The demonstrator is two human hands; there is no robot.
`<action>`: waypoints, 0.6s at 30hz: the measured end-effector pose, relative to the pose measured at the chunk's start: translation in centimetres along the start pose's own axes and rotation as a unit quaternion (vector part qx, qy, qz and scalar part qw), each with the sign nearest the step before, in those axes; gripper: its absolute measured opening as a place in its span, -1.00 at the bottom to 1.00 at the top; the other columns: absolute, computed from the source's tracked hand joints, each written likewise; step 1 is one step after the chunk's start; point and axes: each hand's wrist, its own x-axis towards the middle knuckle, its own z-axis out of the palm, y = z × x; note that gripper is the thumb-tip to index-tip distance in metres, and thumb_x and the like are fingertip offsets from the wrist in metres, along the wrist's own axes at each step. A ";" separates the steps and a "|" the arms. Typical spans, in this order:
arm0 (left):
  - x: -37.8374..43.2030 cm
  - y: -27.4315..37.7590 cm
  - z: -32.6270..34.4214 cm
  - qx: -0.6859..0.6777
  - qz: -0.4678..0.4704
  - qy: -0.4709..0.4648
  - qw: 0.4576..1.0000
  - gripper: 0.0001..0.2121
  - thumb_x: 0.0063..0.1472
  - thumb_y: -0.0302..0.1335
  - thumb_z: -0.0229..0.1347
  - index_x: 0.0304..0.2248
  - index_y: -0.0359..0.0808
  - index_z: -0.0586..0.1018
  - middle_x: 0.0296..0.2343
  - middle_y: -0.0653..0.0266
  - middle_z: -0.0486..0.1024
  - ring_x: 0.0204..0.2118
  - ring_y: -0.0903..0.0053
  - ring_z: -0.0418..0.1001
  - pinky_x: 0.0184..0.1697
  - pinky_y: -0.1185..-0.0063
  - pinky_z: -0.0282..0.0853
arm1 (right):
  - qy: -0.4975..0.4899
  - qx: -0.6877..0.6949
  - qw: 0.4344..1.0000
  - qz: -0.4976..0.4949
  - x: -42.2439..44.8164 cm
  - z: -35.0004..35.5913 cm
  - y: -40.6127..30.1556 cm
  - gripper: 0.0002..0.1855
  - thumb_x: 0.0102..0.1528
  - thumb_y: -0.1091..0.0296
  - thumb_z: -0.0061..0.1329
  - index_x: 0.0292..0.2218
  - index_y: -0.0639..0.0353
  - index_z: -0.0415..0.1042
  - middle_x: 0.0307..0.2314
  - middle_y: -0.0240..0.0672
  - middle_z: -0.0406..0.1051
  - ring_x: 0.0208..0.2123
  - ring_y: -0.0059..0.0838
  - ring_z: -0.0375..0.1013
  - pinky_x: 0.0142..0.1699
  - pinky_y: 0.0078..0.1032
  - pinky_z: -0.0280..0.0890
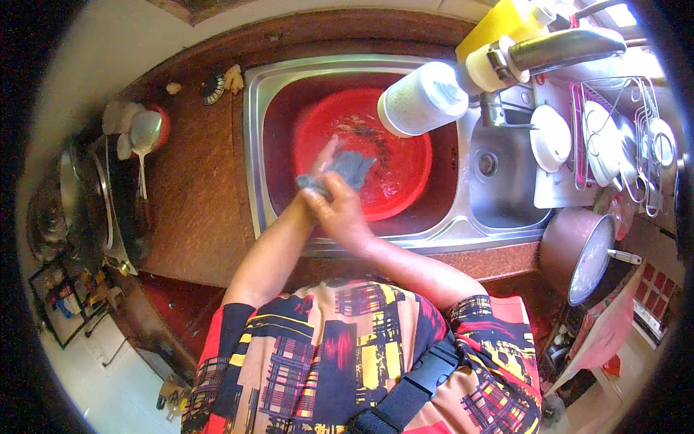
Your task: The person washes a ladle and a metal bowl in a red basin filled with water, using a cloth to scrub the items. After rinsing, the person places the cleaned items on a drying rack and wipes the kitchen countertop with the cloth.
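Note:
A wet grey cloth is bunched in my right hand, which presses it around my left wrist. One end of the cloth sticks out on the left of that wrist; the rest hangs past my right fingers. My left hand reaches forward over a red plastic basin, partly hidden by the cloth and my right hand, so its grip does not show clearly. Water with dark bits in it lies in the basin. The basin stands inside the large bowl of a stainless steel sink.
A tap with a white filter juts over the basin's right side. Rightward are a small sink bowl, a wire dish rack with white dishes, and a large pot. A ladle lies on the left of the brown counter.

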 end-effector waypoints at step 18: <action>0.1 -0.1 -6.7 0.009 0.123 0.128 0.984 -0.23 0.14 0.04 -0.09 0.17 -0.21 -0.10 0.18 0.10 -0.22 0.21 -0.01 -0.24 0.09 -0.07 -0.20 | 0.004 -0.554 0.825 -0.111 7.6 -8.4 17.1 -0.54 -0.01 0.24 -0.05 -0.04 0.04 0.29 -0.17 0.01 0.34 -0.10 0.00 0.31 -0.03 -0.15 0.19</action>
